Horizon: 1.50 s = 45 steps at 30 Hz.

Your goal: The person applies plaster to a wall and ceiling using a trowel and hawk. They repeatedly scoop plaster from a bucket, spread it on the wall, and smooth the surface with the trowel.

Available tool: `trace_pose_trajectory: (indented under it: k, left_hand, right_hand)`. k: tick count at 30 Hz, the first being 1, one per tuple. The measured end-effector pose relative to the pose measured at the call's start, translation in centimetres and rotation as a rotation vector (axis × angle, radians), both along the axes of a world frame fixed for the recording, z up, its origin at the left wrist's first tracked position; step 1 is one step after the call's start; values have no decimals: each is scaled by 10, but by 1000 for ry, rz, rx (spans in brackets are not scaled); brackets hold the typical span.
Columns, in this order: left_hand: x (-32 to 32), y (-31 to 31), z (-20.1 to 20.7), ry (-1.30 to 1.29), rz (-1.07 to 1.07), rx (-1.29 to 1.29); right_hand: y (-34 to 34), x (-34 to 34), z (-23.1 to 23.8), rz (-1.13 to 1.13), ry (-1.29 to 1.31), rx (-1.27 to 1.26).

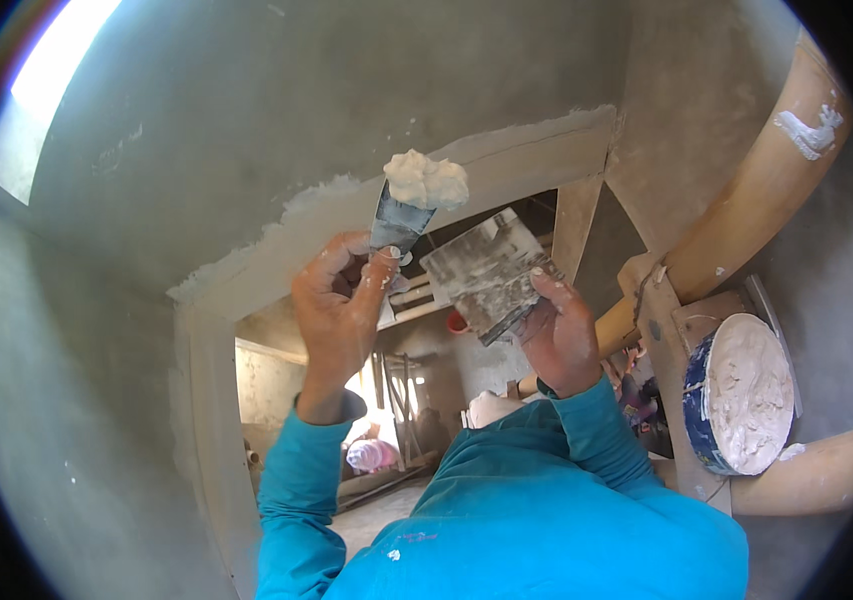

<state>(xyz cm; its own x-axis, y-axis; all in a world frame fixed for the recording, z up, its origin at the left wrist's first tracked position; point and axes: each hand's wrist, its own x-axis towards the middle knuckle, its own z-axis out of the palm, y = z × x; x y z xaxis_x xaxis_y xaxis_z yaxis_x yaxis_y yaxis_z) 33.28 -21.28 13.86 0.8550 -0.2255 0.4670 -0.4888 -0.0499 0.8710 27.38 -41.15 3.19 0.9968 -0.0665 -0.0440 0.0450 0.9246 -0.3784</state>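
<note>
One lump of off-white paste (426, 180) loaded on the putty knife (399, 226), up in front of the grey wall (216, 90). Left hand (339, 305): fingers curled, thumb pressing the knife's lower end. Right hand (558, 335): thumb and fingers clamped on the edge of a smeared flat plate (481, 270), just right of the knife. Advice: hold blade steady, plate close to catch drips. Blue bucket (696, 412) of paste farther right. Teal shirt (566, 530) has a tiny reddish mark (420, 537), unreadable; no brand legible.

Narrow gap between knife (399, 224) and plate (483, 272)

The left grip (338, 302) covers part of the scraper (401, 222), the view's edge crops a pole (751, 205), and a pink shape (373, 456) is unclear.
</note>
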Motion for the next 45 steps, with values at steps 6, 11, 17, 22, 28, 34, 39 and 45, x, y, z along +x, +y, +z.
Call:
trace_pose_trajectory:
  k: [6,11,17,22,28,34,39,45]
  left_hand:
    - [-8,-2,-71,-211,359,128]
    - [2,-4,-97,-533,303,103]
    - [4,6,-104,-756,243,301]
    - [7,30,-107,-886,233,435]
    - [9,73,-110,-994,268,572]
    - [0,129,-124,-989,343,725]
    - [-21,165,-149,-224,460,409]
    - [-53,218,-125,438,364,-317]
  right_hand:
    - [2,-9,7,150,59,174]
    - [8,-9,8,280,26,202]
    - [9,-10,6,290,76,151]
    - [14,-4,-1,348,49,136]
    - [34,6,-11,364,101,-42]
    - [53,14,-15,503,-151,179]
    - [36,18,-15,360,-97,6]
    - [21,22,-68,117,134,-253]
